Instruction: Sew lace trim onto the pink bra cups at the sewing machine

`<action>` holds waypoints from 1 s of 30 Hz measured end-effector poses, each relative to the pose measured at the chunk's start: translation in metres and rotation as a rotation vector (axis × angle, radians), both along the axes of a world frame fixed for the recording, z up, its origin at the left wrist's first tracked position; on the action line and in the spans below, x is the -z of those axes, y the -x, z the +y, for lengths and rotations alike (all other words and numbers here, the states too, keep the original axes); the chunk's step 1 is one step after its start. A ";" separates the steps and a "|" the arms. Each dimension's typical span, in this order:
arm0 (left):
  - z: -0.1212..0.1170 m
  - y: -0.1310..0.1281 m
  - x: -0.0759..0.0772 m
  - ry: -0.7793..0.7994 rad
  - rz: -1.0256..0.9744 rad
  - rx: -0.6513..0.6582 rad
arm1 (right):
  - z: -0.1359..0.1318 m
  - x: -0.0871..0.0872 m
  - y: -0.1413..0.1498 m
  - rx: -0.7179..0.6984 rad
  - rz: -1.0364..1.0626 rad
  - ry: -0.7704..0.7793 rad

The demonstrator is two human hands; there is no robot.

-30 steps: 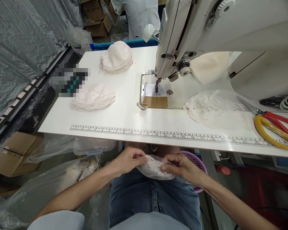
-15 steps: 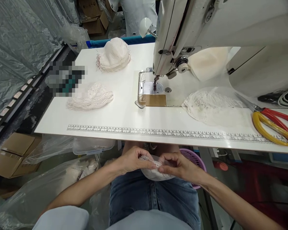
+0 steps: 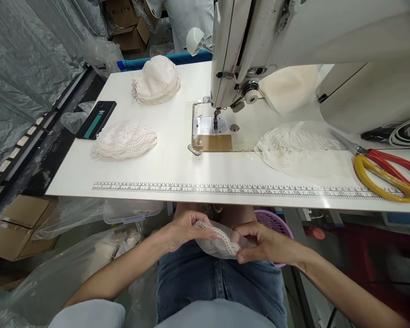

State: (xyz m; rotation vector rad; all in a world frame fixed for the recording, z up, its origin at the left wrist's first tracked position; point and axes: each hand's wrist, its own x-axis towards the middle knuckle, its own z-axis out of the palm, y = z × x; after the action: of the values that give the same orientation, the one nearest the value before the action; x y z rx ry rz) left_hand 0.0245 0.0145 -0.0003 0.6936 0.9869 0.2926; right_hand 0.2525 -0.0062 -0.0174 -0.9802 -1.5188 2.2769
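Over my lap I hold a sheer white piece of fabric with a scalloped lace edge [image 3: 222,243]. My left hand [image 3: 188,230] pinches its left end between thumb and fingers. At the other end my right hand [image 3: 258,241] grips the fabric, thumb toward me. The lace edge runs slanting between both hands. Beyond the table edge stands a white sewing machine [image 3: 232,54], its presser foot [image 3: 216,119] over the metal needle plate. White lace pieces [image 3: 123,142] lie stacked on the left, and a pile of cup-shaped white pieces [image 3: 157,79] sits behind them.
Red and yellow-handled scissors [image 3: 386,175] lie at the table's right, beside more white lace [image 3: 290,148]. A black phone [image 3: 96,120] rests at the left edge. A printed ruler [image 3: 232,189] runs along the front. Below is a purple basket [image 3: 275,223]. A person [image 3: 189,23] is behind the table.
My hands have moved slightly apart, and more of the lace edge shows stretched between them. The view has shifted slightly.
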 end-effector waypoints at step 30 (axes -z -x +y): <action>-0.007 0.006 0.001 -0.103 0.147 -0.054 | 0.000 0.007 0.007 0.275 -0.129 -0.033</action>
State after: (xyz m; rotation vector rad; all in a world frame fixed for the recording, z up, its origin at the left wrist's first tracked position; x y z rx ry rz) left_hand 0.0187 0.0079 -0.0012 0.7915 1.1376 0.3452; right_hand 0.2452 -0.0062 -0.0248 -1.2614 -1.3661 2.0271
